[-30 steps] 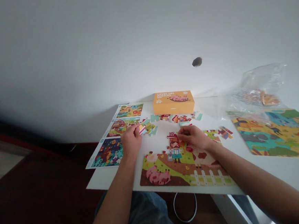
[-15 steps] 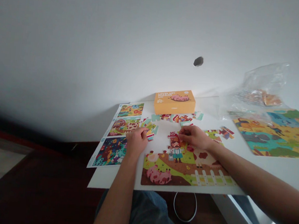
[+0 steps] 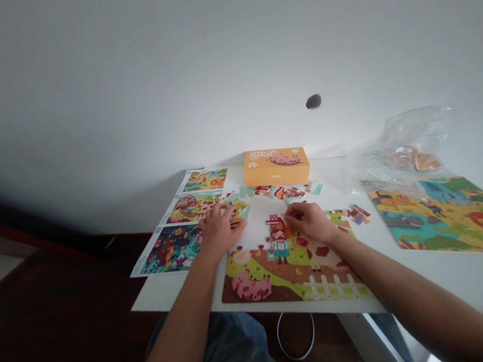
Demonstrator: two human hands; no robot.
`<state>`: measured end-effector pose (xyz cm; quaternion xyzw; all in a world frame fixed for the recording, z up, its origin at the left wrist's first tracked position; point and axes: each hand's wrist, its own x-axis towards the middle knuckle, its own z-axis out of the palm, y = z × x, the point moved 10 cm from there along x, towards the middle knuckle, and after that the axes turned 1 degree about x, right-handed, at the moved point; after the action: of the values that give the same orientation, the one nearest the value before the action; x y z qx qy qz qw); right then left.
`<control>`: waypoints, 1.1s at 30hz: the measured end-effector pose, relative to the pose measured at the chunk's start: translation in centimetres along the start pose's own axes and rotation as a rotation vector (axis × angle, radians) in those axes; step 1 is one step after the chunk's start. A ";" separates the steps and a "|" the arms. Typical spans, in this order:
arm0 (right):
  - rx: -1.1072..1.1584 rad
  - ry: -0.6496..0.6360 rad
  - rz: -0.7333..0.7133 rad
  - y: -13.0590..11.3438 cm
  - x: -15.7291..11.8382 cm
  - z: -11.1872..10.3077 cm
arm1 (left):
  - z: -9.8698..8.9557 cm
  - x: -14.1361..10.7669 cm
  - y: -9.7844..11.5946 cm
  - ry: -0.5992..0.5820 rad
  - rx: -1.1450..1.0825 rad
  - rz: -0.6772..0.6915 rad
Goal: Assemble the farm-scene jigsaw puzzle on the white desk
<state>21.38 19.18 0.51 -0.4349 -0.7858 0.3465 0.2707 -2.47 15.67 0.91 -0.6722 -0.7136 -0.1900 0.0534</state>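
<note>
A partly joined farm puzzle (image 3: 268, 269) lies on the white table, with a farmer, a cow, a pig and a fence on it. At its upper edge my right hand (image 3: 311, 223) has thumb and fingers pinched on a puzzle piece beside the red barn part; the fingers mostly cover that piece. My left hand (image 3: 219, 232) is open, palm down, its fingers apart over loose puzzle pieces (image 3: 241, 210) left of the puzzle. It also overlaps the edge of a picture sheet (image 3: 173, 248) showing three scenes.
Behind the puzzle stands an orange puzzle box (image 3: 275, 172), with more loose pieces (image 3: 280, 192) along its front. Another stray piece (image 3: 359, 214) lies right of the puzzle. A clear plastic bag (image 3: 414, 144) and a finished animal puzzle (image 3: 443, 219) are farther right. The table's front edge is close to me.
My left hand has gone from closed fingers to spread ones over the loose pieces. The right hand stays pinched at the same part of the puzzle. The view has shifted slightly.
</note>
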 end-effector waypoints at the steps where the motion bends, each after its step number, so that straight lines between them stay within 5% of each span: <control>1: -0.073 0.060 0.007 0.2 0.0 -0.8 | 0.1 0.0 0.1 -0.015 0.001 0.012; 6: -0.405 0.388 0.136 2.5 -0.2 -6.1 | 0.0 0.0 0.7 -0.007 -0.046 0.056; 9: -0.524 0.452 0.149 3.5 0.0 -8.0 | -0.3 0.1 1.0 0.020 -0.090 0.077; 19: -0.505 0.124 -0.070 3.0 1.5 -3.7 | -0.9 0.4 1.4 0.071 -0.178 0.120; 33: -0.246 0.300 -0.012 2.8 1.3 -5.8 | -0.3 0.5 1.1 0.077 -0.236 0.151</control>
<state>26.39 23.21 2.04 -0.5069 -0.7756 0.1773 0.3317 -1.49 16.03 1.55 -0.7178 -0.6310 -0.2939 0.0155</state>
